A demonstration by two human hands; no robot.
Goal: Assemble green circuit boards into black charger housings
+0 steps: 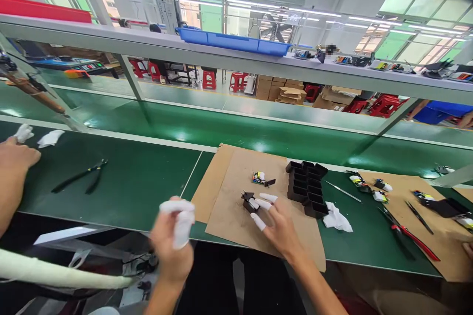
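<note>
My right hand (283, 231), with white finger cots, lies over the brown cardboard sheet (229, 221), its fingers apart. Its fingertips are beside a small black plug housing (251, 203) that has metal prongs and something white inside; whether they touch it I cannot tell. My left hand (173, 236) hovers at the table's front edge, left of the cardboard. White covers its thumb and forefinger, and motion blurs them, so any object between them cannot be made out. Just behind the plug housing lies a small circuit board (259, 178) with a black piece attached.
Black open housings (306, 188) stand in rows right of the cardboard, near tweezers (343, 191) and crumpled white tissue (337, 219). Red-and-black pliers (406, 236) lie further right. Black-handled pliers (83, 177) and another person's hand (18, 157) are at left. A shelf (229, 61) spans the back.
</note>
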